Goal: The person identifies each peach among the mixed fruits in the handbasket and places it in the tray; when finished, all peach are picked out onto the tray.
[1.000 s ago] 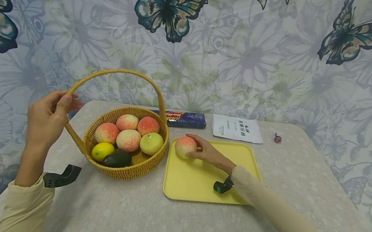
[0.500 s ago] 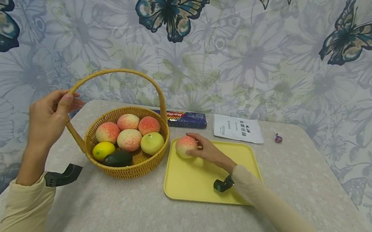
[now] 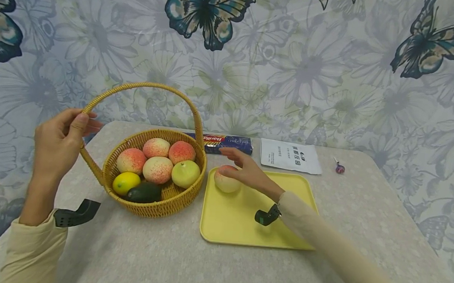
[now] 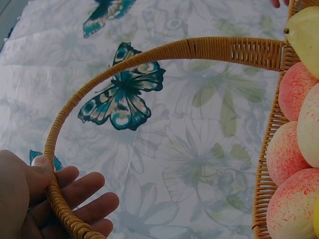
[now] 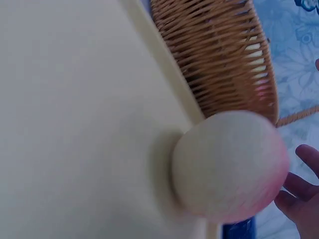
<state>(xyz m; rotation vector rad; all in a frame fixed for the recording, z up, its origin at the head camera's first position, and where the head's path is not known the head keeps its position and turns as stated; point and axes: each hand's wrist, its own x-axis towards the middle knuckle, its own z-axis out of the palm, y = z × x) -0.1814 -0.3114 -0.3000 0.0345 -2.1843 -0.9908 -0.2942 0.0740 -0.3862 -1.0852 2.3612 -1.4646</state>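
My left hand (image 3: 60, 139) holds the arched handle (image 4: 119, 67) of a wicker basket (image 3: 153, 209), thumb on one side and fingers behind. Inside the basket lie several peaches (image 3: 157, 170), a yellow-green round fruit (image 3: 185, 174), a lemon (image 3: 126, 183) and a dark green avocado (image 3: 144, 193). A pale peach with a pink top (image 5: 229, 167) rests on the yellow tray (image 3: 240, 227), near its left back corner. Just above it is my right hand (image 3: 250, 173), fingers spread and nothing in its grasp; the thumb overlaps the peach's top in the head view.
Behind the tray lie a blue Barilla pasta box (image 3: 228, 144) and a white printed packet (image 3: 290, 156). A wrapped lollipop (image 3: 339, 168) is at the back right. The patterned cloth (image 3: 240, 71) hangs along the table's far edge.
My right hand has let go of the peach and risen a little above it. The peach stays on the tray. My left hand keeps its hold on the basket handle.
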